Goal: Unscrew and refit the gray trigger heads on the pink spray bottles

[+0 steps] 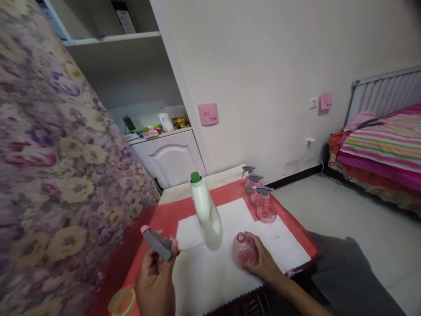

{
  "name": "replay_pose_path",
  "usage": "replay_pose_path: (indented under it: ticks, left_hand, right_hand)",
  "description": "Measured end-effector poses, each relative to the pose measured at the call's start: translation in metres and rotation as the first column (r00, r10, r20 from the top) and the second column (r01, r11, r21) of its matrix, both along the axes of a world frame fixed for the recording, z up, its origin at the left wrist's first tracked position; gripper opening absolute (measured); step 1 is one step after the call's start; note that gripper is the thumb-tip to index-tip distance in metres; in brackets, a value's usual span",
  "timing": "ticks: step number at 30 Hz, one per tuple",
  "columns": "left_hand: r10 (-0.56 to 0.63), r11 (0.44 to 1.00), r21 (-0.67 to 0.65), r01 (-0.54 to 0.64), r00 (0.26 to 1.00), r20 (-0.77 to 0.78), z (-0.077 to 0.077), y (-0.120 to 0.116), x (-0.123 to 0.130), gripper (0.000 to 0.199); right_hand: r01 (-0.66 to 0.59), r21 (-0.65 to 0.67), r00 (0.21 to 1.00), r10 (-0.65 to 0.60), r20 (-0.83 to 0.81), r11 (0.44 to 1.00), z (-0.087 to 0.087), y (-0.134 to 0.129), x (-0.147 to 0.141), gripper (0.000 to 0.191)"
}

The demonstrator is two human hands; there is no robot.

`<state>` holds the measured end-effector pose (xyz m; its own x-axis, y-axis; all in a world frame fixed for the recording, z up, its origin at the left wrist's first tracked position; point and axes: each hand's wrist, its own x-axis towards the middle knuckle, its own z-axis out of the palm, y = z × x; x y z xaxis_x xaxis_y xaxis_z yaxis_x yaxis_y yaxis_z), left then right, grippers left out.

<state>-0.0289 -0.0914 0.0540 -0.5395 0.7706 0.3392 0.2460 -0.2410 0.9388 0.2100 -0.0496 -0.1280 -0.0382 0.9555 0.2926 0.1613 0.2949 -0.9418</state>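
"Where is the pink bottle (242, 253)?"

"It's in my right hand (263, 261). Those fingers curl around its side, and its neck is open, just past my thumb. I can't tell if its bottom touches the white cloth (194, 281)."

"And your left hand (156, 276)?"

"Its fingers pinch a gray and pink spray top (158, 244). The top is well apart from the pink bottle."

"What is between your two hands?"

"A tall, pale bottle (208, 215) stands a bit past my fingers. Something green (195, 177) is in its neck."

"What else is near?"

"Past my right fingers, three spray bottles (266, 210) stand close in a row. A yellow cup (122, 303) is beside my left wrist, nearer to me than those fingers. The white cloth lies under both hands, over a red cover (226, 190)."

"And farther out?"

"A flowery curtain (75, 188) hangs left of my left fingers. A bed (388, 145) with stripes is far to the right of my right fingers."
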Motion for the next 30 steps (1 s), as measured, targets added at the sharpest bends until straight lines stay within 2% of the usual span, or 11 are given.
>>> replay_pose_path:
  ticks: [2, 4, 7, 11, 16, 20, 23, 26, 28, 30]
  left_hand:
    - [-0.053, 0.998, 0.037, 0.048, 0.986, 0.155, 0.004, -0.002, 0.022, 0.037]
    - [-0.107, 0.992, 0.084, 0.089, 0.964, 0.245, 0.005, -0.002, 0.042, 0.037]
    - [-0.169, 0.982, 0.131, 0.136, 0.941, 0.292, 0.006, -0.001, 0.065, 0.036]
    - [-0.259, 0.963, 0.144, 0.227, 0.926, 0.273, 0.005, 0.0, 0.084, 0.034]
    - [-0.342, 0.939, 0.108, 0.326, 0.918, 0.202, 0.003, 0.006, 0.097, 0.027]
    - [-0.37, 0.928, 0.088, 0.362, 0.924, 0.095, 0.006, 0.012, 0.109, 0.022]
    - [-0.359, 0.93, 0.054, 0.363, 0.93, -0.078, 0.011, 0.015, 0.118, 0.019]
    - [-0.342, 0.931, 0.023, 0.364, 0.894, -0.29, 0.013, 0.016, 0.126, 0.02]
    - [-0.36, 0.923, -0.007, 0.384, 0.859, -0.364, 0.008, 0.017, 0.129, 0.023]
    - [-0.398, 0.912, -0.049, 0.407, 0.85, -0.344, -0.005, 0.02, 0.13, 0.023]
  right_hand:
    - [0.0, 0.001, 1.0, 0.0, 0.006, 1.0, 0.0, 0.0, 0.0, 0.085]
    - [0.0, 0.005, 1.0, 0.0, 0.015, 1.0, 0.001, -0.001, 0.0, 0.084]
    - [-0.004, 0.002, 1.0, 0.004, 0.028, 1.0, 0.004, -0.002, -0.001, 0.081]
    - [-0.004, -0.019, 0.999, 0.004, 0.038, 1.0, 0.007, -0.004, 0.0, 0.08]
    - [-0.019, -0.011, 0.999, 0.019, 0.048, 1.0, 0.008, -0.005, 0.0, 0.079]
    - [-0.02, -0.025, 0.998, 0.021, 0.052, 0.999, 0.008, -0.006, 0.0, 0.077]
    - [-0.019, -0.022, 0.999, 0.02, 0.051, 1.0, 0.007, -0.006, 0.0, 0.076]
    - [-0.005, 0.001, 0.999, 0.005, 0.051, 1.0, 0.003, -0.005, 0.0, 0.076]
    - [0.008, 0.013, 0.999, -0.009, 0.051, 1.0, 0.0, -0.004, 0.0, 0.076]
    - [0.005, 0.027, 0.999, -0.007, 0.049, 1.0, -0.003, -0.004, -0.001, 0.076]
